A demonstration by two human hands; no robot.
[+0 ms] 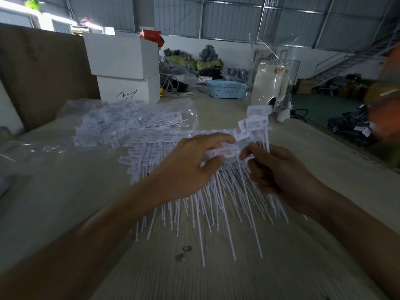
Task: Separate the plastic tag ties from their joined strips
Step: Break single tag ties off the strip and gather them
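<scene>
My left hand (186,167) pinches a white plastic tag tie (223,151) by its flat label end — thumb and forefinger closed on it. My right hand (279,169) grips the joined strip (255,135), fingers curled, above the loose pile (194,204) on the pale wooden table (65,191).

My left hand (186,167) reaches in, thumb and forefinger pinching (palm turned down); my right hand (279,169) faces it, fingers curled, both forearms outstretched.

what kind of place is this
Likely a warehouse or packing workshop: corrugated metal walls, stacked white boxes on a long worktable, and bagged goods piled behind.
</scene>
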